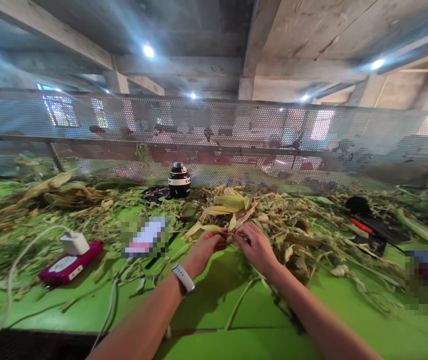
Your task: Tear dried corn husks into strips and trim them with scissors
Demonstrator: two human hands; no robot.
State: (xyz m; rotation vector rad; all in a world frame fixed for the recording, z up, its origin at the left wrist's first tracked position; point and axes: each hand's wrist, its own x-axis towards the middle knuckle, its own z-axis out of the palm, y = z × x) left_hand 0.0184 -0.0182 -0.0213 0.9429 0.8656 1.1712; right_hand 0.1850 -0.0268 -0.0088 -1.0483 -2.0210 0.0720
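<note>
Both hands meet over the green table [214,305], close to the front of a heap of dry corn husks [292,220]. My left hand [206,248], with a white watch band on its wrist, pinches a pale yellow-green corn husk [232,222] from the left. On the other side my right hand [253,245] has its fingers closed on the same piece, near the left fingertips. Broad husk leaves [232,201] rise just behind the hands. The fingertips partly hide the part being held.
Left of my hands lie a phone [146,237] on a cable and a magenta power strip [70,263] with a white charger [74,243]. A black jar-shaped bottle [179,181] stands behind. A perforated metal screen [214,120] spans the back. Black items [375,225] lie at right.
</note>
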